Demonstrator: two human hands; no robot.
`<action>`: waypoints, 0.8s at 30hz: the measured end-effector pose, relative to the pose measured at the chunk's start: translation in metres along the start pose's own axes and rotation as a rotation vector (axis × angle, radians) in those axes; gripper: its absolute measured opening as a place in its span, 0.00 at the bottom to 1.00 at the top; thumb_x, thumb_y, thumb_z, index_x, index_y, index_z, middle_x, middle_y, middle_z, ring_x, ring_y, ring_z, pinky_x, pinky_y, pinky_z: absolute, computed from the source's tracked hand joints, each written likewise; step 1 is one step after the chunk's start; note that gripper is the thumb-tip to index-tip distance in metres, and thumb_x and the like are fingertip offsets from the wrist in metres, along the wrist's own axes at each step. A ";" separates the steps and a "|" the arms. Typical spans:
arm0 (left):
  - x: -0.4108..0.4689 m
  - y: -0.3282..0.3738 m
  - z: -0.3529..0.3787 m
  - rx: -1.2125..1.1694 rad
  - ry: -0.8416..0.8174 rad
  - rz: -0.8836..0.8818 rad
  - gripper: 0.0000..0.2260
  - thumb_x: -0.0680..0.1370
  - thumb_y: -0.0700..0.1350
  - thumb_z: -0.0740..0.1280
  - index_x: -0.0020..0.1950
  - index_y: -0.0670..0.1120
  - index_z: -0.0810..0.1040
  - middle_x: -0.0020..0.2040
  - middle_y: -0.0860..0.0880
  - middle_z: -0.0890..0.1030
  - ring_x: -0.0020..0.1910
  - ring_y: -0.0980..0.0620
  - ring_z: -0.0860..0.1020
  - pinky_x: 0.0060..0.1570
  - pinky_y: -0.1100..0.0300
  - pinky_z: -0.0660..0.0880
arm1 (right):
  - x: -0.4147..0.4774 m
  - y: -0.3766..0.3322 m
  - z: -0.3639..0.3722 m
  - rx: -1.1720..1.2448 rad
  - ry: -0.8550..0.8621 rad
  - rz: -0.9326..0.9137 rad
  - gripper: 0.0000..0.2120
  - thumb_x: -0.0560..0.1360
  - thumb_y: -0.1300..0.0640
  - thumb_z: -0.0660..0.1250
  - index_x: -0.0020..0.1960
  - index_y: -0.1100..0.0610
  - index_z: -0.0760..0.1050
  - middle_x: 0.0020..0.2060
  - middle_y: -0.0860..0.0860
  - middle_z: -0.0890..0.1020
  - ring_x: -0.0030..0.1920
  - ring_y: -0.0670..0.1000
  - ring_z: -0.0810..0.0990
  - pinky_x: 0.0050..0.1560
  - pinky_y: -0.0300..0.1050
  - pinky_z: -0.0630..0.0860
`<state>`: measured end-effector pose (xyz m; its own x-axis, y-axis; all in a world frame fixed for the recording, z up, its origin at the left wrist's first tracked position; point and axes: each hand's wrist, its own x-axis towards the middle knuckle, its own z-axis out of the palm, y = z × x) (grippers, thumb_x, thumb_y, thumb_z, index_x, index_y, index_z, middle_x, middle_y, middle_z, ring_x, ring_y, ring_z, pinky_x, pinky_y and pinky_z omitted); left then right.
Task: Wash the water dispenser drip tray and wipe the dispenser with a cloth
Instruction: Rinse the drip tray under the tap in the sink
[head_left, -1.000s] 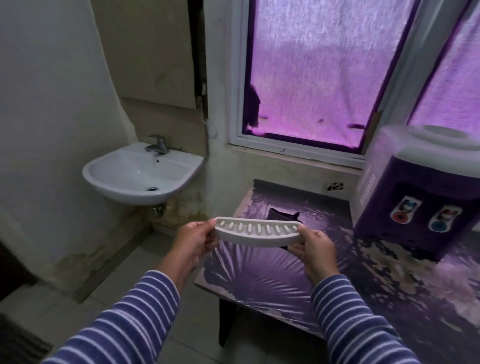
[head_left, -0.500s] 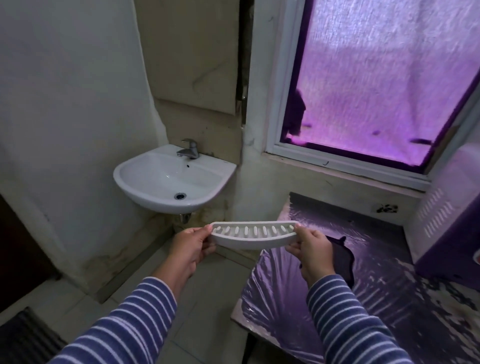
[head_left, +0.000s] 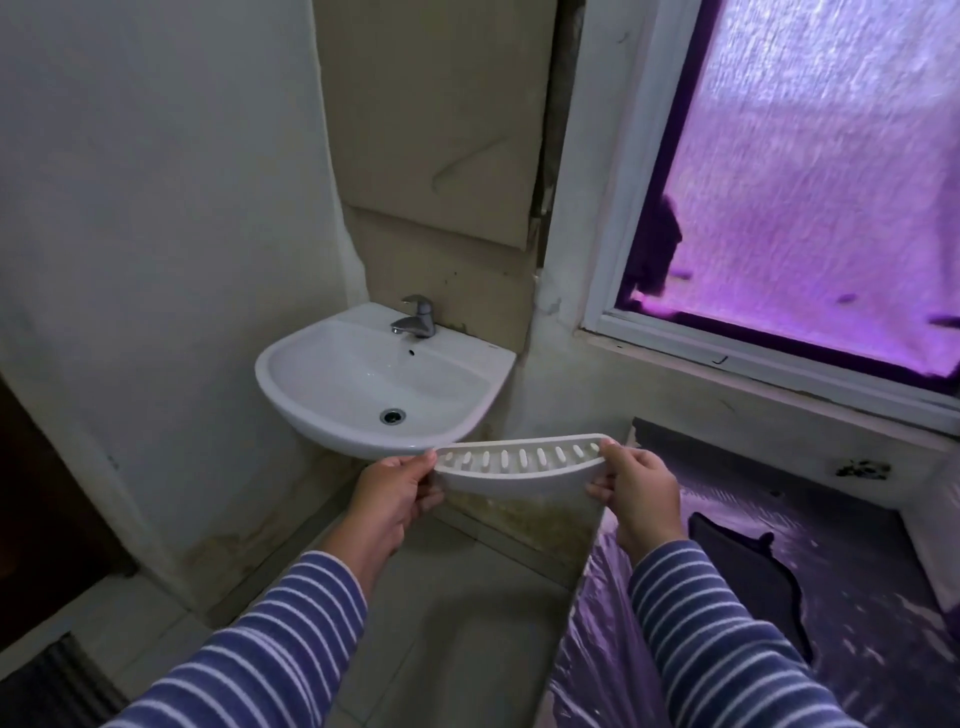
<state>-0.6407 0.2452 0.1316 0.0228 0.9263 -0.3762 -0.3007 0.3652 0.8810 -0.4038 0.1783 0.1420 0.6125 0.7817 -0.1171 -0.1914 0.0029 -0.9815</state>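
Note:
The white curved drip tray (head_left: 519, 467), with a row of oval slots along its top, is held level in front of me. My left hand (head_left: 395, 493) grips its left end and my right hand (head_left: 639, 493) grips its right end. The tray hangs just in front of and slightly below the rim of the white wall sink (head_left: 311, 410). A chrome tap (head_left: 415, 316) sits at the back of the basin. A dark cloth (head_left: 748, 566) lies on the table at the right. Only a white sliver of the dispenser (head_left: 935, 540) shows at the right edge.
A table with a shiny purple patterned cover (head_left: 857, 665) fills the lower right, its corner near my right wrist. A window with a purple curtain (head_left: 810, 176) is above it. Grey floor tiles (head_left: 467, 623) lie below my arms. A dark mat (head_left: 57, 686) is at the lower left.
The view has swung left and closer to the sink. The drip tray, held by both hands, has come nearer the basin, and the dispenser has slid almost out of view on the right.

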 end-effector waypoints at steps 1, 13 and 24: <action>0.007 0.003 -0.005 0.004 -0.011 -0.003 0.03 0.76 0.39 0.68 0.43 0.42 0.76 0.36 0.46 0.81 0.31 0.52 0.80 0.25 0.63 0.77 | 0.000 0.000 0.007 0.005 0.002 -0.006 0.10 0.74 0.55 0.69 0.48 0.62 0.76 0.39 0.56 0.79 0.30 0.46 0.80 0.31 0.39 0.77; 0.080 0.054 -0.082 0.210 -0.192 -0.052 0.06 0.74 0.44 0.70 0.45 0.43 0.77 0.40 0.44 0.82 0.33 0.51 0.80 0.27 0.61 0.77 | -0.028 0.033 0.100 0.090 0.202 0.037 0.08 0.73 0.54 0.70 0.47 0.58 0.77 0.43 0.57 0.81 0.41 0.55 0.82 0.37 0.45 0.78; 0.129 0.076 -0.114 0.346 -0.308 -0.068 0.06 0.73 0.48 0.71 0.46 0.46 0.78 0.39 0.48 0.83 0.30 0.54 0.78 0.28 0.62 0.77 | -0.026 0.057 0.148 0.108 0.346 0.014 0.11 0.70 0.51 0.71 0.47 0.57 0.78 0.43 0.56 0.83 0.36 0.50 0.84 0.30 0.38 0.78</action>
<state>-0.7697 0.3816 0.1169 0.3288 0.8648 -0.3795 0.0455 0.3869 0.9210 -0.5439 0.2506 0.1111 0.8288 0.5252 -0.1929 -0.2702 0.0738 -0.9600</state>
